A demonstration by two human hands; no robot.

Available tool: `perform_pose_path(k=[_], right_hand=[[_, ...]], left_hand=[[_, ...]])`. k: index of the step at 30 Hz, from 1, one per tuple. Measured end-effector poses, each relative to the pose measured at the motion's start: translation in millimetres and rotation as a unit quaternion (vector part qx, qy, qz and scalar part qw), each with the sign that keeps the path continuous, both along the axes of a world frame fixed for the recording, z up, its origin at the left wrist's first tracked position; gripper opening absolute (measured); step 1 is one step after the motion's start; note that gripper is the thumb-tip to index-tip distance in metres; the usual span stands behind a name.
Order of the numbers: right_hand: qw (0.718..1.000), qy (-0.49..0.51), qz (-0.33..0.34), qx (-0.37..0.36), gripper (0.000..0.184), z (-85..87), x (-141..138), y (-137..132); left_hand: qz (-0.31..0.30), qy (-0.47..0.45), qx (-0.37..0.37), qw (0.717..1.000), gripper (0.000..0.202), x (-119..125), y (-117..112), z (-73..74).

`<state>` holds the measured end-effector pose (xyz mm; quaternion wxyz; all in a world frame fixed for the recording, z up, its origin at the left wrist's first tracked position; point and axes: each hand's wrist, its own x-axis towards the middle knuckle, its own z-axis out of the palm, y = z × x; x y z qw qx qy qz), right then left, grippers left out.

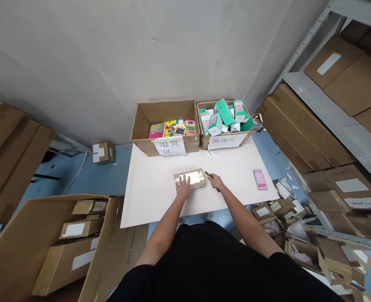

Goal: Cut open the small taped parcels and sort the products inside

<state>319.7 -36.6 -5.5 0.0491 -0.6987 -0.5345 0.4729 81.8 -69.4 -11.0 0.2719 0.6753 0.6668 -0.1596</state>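
A small brown parcel (194,178) with a shiny white label lies on the white table (154,188). My left hand (184,186) rests flat on the parcel's left end, fingers stretched out. My right hand (216,181) is closed around a yellow and black utility knife (208,174), whose tip sits at the parcel's right edge.
At the table's far edge stand a labelled box of colourful books (164,126) and a labelled box of green and white cartons (224,121). A pink item (260,179) lies to the right. A big carton of parcels (47,243) is at left. Opened packaging (317,243) litters the floor at right, beside shelving.
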Motion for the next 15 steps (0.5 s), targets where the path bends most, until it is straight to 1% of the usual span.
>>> perform_pose_path(k=[4,7,15], right_hand=[[0.998,-0.043,0.041,0.004,0.028,4.6,-10.4,13.1],[0.995,-0.081,0.057,0.005,0.029,6.3,-14.0,15.7],[0.99,-0.107,0.089,-0.008,0.029,14.3,-10.0,-4.1]], left_hand=[[0.0,0.007,0.011,1.0,0.072,0.7,0.5,-1.3],[0.002,0.011,0.011,1.0,0.072,1.6,-0.1,-5.1],[0.013,0.0,0.005,1.0,0.073,2.3,-1.1,-18.6]])
